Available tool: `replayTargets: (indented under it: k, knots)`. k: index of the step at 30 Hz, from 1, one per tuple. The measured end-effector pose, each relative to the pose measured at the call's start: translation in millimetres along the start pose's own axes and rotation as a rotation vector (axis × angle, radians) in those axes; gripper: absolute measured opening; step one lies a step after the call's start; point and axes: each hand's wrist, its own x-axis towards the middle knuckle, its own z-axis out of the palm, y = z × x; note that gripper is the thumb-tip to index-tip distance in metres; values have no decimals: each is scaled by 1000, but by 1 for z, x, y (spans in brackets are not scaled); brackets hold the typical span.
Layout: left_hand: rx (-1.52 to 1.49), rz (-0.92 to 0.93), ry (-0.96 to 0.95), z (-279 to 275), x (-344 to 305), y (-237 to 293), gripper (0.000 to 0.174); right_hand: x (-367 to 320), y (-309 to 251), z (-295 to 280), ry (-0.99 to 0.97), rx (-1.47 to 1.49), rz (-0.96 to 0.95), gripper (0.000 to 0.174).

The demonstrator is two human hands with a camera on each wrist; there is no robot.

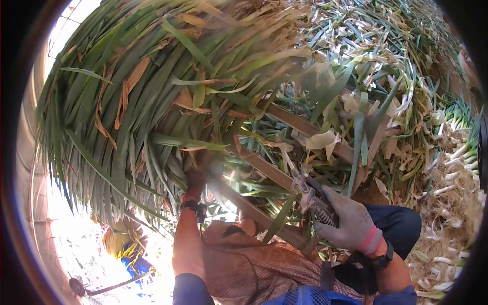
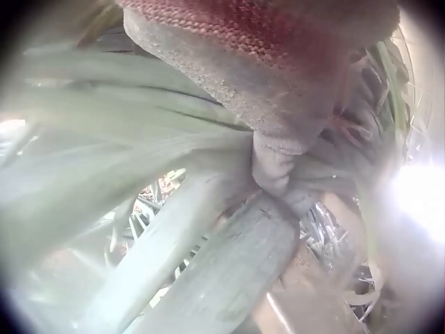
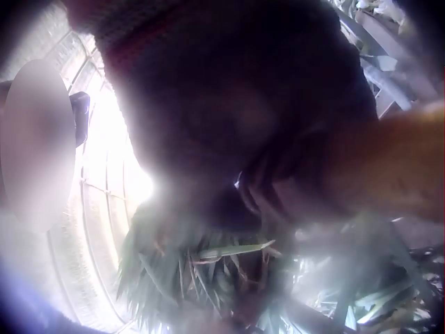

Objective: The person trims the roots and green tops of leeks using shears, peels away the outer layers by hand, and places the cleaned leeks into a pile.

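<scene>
In the head view, a big bundle of long green onion leaves [image 1: 137, 112], some dry and brown, fans out at the upper left. My gloved left hand [image 1: 195, 178] is at its lower edge, partly hidden by leaves. The left wrist view shows the glove's thumb [image 2: 272, 163] curled round the gathered leaves [image 2: 229, 264]. To the right, my gloved right hand [image 1: 351, 218] grips a metal hand tool [image 1: 314, 198] with a coil spring, its front end near the wooden slats. In the right wrist view the glove [image 3: 236, 104] is dark and blurred, and hides the tool.
Wooden slats [image 1: 267, 170] run diagonally between the hands. Loose leaves and dry husks [image 1: 366, 56] pile up at the back right. Rooted green onions [image 1: 442, 203] lie along the right side. A brown patterned cloth [image 1: 254, 264] covers the lap; a framed wall [image 1: 35, 152] stands at left.
</scene>
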Motion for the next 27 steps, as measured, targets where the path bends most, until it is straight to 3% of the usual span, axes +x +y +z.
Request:
replayTargets:
  k: [4, 7, 9, 11, 14, 17, 18, 21, 23, 25, 26, 27]
  knots:
    - [76, -67, -137, -29, -52, 71, 54, 3, 4, 9, 39, -5, -50, 89]
    - [344, -123, -150, -24, -94, 106, 48, 4, 7, 9, 36, -3, -8, 87]
    - [345, 98, -133, -7, -126, 101, 51, 5, 11, 10, 32, 15, 46, 85]
    - [231, 138, -180, 16, -165, 104, 55, 3, 12, 6, 49, 21, 73, 80]
    - [260, -112, -324, 52, -235, 134, 59, -2, 20, 8, 131, -3, 79, 73]
    - [-46, -135, -248, 76, -307, 114, 58, -11, 29, 8, 145, -145, 117, 67]
    - [-112, -208, -433, 46, -318, 140, 63, -15, 20, 3, 124, -107, 152, 62]
    - [0, -91, -274, 46, -331, 105, 67, -22, 31, 12, 161, 8, -96, 62]
    - [74, -18, -96, 30, -328, 114, 69, -34, 24, 21, 141, -72, -25, 67]
    - [46, -56, -69, -17, -317, 176, 63, -51, 20, 37, 113, -118, 65, 73]
    - [5, -1, -41, -13, -310, 180, 59, -59, 20, 46, 19, -177, 105, 88]
    - [-34, 55, -15, -7, -305, 183, 55, -66, 20, 55, 15, -155, 93, 88]
